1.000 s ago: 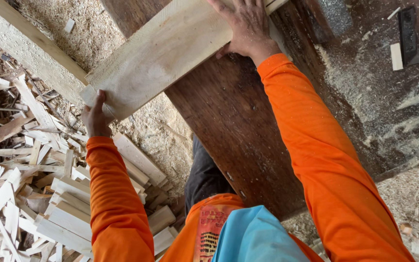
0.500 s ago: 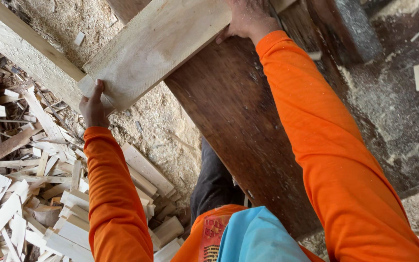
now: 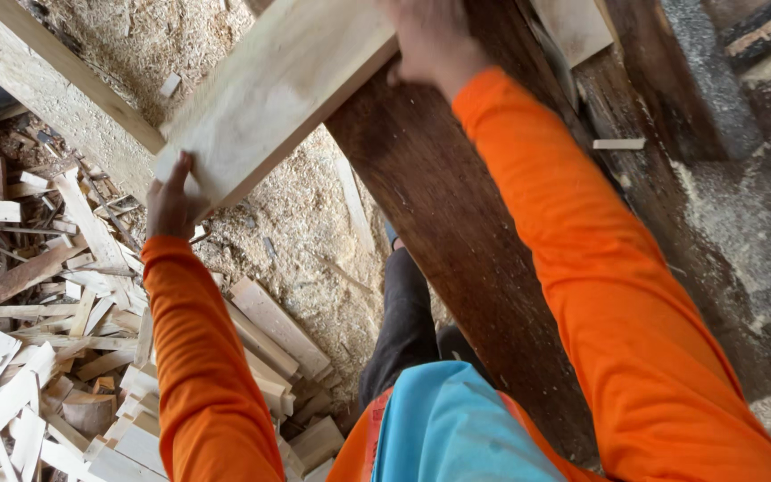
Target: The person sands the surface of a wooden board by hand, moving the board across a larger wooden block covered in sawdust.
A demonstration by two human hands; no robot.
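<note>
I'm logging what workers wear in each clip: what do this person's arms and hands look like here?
Both arms wear long, bright orange fabric sleeves that reach the wrists, plain with no visible markings and slightly creased. The left hand and right hand are bare, with no gloves; no rings or watch show. The right hand is motion-blurred.

Both arms reach forward in long orange sleeves. The left hand (image 3: 169, 198) sits lower and nearer the body, fingers curled in a grip with the thumb side up, the wrist nearly straight. The right hand (image 3: 430, 40) is stretched farther out at the top of the view, palm down, fingers partly blurred and cut by the frame's edge, the elbow almost straight.
</note>
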